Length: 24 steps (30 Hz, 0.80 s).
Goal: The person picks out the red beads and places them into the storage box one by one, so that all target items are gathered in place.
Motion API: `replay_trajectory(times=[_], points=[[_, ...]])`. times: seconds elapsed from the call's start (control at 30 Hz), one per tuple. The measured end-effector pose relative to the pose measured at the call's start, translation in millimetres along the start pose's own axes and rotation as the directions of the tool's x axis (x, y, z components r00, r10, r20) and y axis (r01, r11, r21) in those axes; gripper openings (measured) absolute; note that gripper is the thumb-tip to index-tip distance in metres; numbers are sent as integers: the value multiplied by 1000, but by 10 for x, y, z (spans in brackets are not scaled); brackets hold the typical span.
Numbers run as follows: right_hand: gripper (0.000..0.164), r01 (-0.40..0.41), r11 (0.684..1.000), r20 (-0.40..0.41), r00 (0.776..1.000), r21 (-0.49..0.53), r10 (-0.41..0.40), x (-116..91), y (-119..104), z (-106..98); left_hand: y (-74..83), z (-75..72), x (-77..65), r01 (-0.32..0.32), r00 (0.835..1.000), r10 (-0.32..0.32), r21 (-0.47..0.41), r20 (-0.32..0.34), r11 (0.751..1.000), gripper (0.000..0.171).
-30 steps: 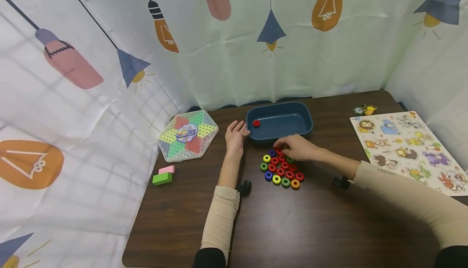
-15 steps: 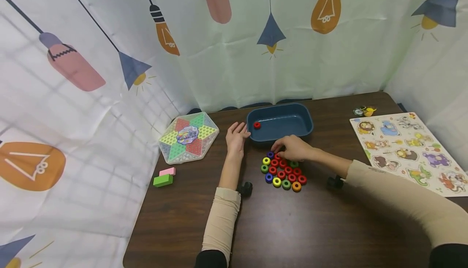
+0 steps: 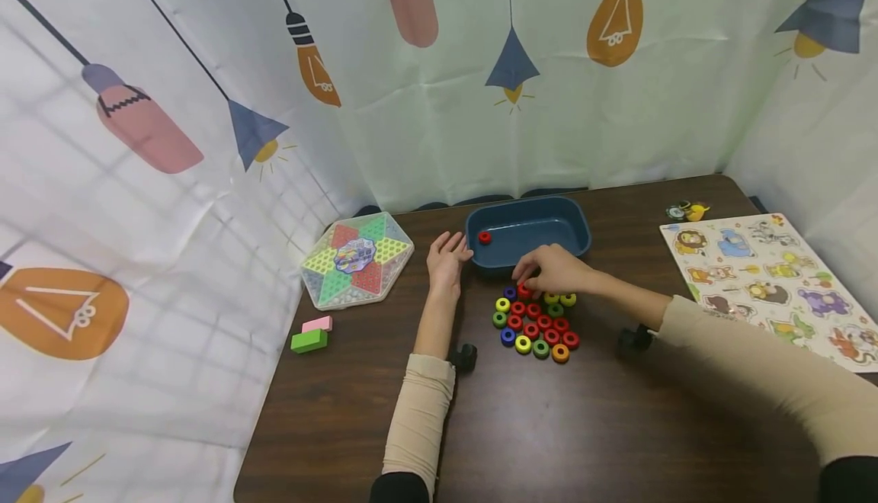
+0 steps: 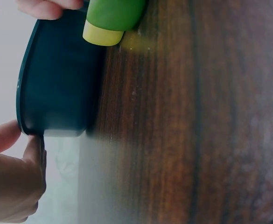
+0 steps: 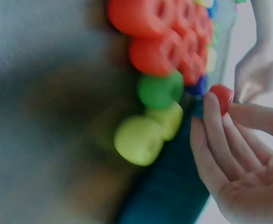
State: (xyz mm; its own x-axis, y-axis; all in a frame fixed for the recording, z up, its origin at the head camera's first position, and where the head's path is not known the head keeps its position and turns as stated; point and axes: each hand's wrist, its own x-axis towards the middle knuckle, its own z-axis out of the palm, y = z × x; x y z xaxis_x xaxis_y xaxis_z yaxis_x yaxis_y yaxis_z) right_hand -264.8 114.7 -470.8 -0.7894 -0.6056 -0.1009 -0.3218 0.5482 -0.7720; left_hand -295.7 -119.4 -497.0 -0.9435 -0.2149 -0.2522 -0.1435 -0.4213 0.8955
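My right hand (image 3: 552, 268) pinches a red ring bead (image 5: 221, 97) between thumb and fingertip, just over the bead cluster; its other fingers are extended. Below it, several loose ring beads in red, yellow, green, blue and orange lie on the table, among them an orange bead (image 3: 560, 353). Beside the dark blue tray (image 3: 535, 235), my left hand (image 3: 444, 263) is held with relaxed fingers, touching the tray's left corner at the rim in the left wrist view. A single red bead (image 3: 485, 238) sits inside the tray, at its left.
At the back left lies a hexagonal star-patterned game board (image 3: 357, 259), with a green block (image 3: 309, 341) and a pink block (image 3: 317, 324) nearer. An animal puzzle board (image 3: 775, 282) covers the right side. Small trinkets (image 3: 688, 211) lie behind it. A printed curtain (image 3: 439, 129) encloses the table.
My right hand has taken hold of a red bead and raised it slightly from the cluster. Yellow beads behind that hand now show. The left hand stays by the tray.
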Motion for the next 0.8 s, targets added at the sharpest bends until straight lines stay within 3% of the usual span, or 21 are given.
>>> replay_trajectory(times=[0.2, 0.3, 0.57, 0.8], points=[[26, -90, 969, 133, 989, 229, 61, 164, -117, -340, -6, -11, 14, -8, 1000, 8, -14, 2, 1000, 75], [31, -130, 946, 157, 984, 298, 85, 277, -153, -485, -8, -10, 9, 0, 1000, 0, -11, 0, 1000, 75], [31, -178, 947, 82, 983, 269, 161, 757, -112, -666, -2, 1, -12, 0, 1000, 0, -10, 1, 1000, 73], [30, -226, 943, -4, 972, 244, 234, 1156, 37, -611, -17, -4, -3, -5, 1000, 6, -31, 8, 1000, 73]])
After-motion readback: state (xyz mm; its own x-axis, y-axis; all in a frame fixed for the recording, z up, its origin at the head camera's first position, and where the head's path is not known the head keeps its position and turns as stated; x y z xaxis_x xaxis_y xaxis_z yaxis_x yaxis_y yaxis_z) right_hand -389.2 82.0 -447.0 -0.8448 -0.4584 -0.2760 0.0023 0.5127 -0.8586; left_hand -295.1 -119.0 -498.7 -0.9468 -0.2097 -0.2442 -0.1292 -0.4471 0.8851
